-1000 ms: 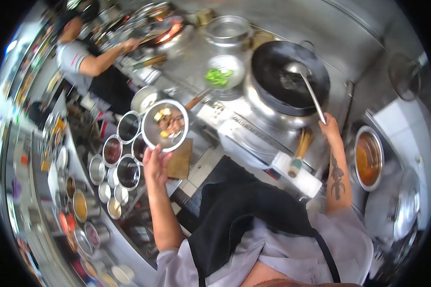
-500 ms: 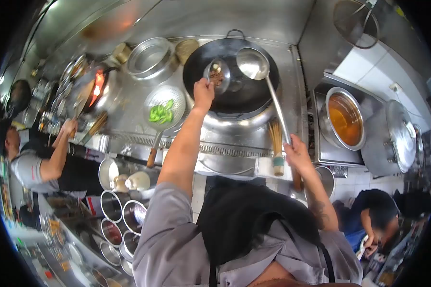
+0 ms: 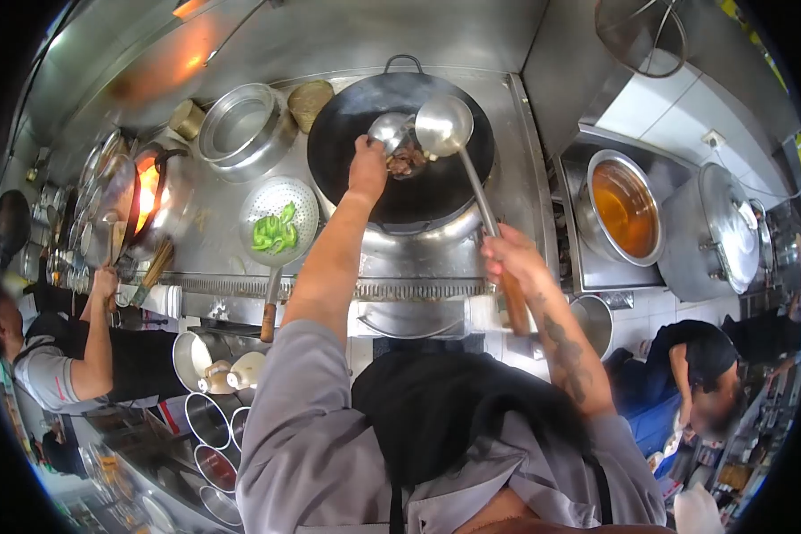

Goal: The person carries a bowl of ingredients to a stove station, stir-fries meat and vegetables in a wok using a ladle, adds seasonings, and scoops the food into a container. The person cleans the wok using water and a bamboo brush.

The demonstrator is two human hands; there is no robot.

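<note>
Tilted further than in the earlier frame, the metal bowl (image 3: 389, 131) is now held over the wok (image 3: 436, 191), and the meat pieces (image 3: 406, 161) are shown outside its mouth. Whether every piece is resting on the wok floor cannot be told. The bowl edge is pinched between the thumb and fingers of the left hand (image 3: 368, 169). The ladle (image 3: 444, 125) is held by its handle in the closed fingers of the right hand (image 3: 514, 254), its cup just beside the bowl. Green pepper pieces (image 3: 276, 231) are held in a strainer (image 3: 304, 206) left of the wok.

Caution: pieces may be scattered if the bowl is knocked by the ladle. Fingers may be burned by splashing if hot oil is present. The bowl may be dropped if its thin edge is greasy.
</note>
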